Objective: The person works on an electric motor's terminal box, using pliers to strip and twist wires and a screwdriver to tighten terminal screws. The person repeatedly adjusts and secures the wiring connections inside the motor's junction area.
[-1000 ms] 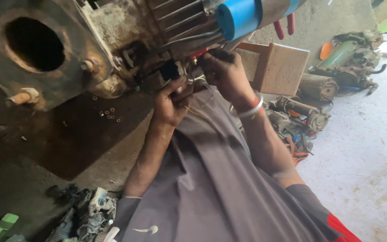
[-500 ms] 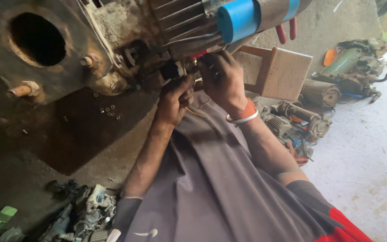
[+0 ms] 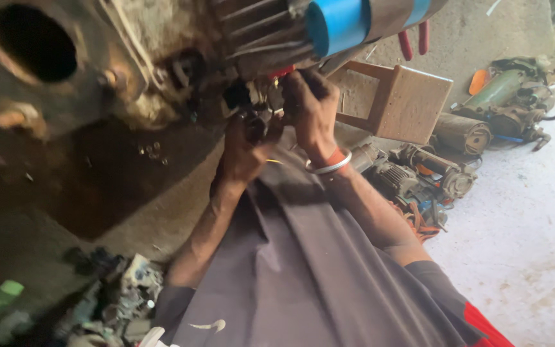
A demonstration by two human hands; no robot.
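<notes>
Both hands up at a grimy engine block (image 3: 97,71), working a small dark fitting (image 3: 252,106) at its underside, just below the finned cylinder (image 3: 258,32). Left hand (image 3: 245,151) clenched around the fitting from 6 o'clock. Right hand (image 3: 309,112) at 3 o'clock of it, fingers curled onto the same part; exact grip unclear. Metal bangle (image 3: 329,167) on right wrist. Wooden stool (image 3: 396,99) further out at 3 o'clock; old motors (image 3: 419,173) at 4 o'clock.
</notes>
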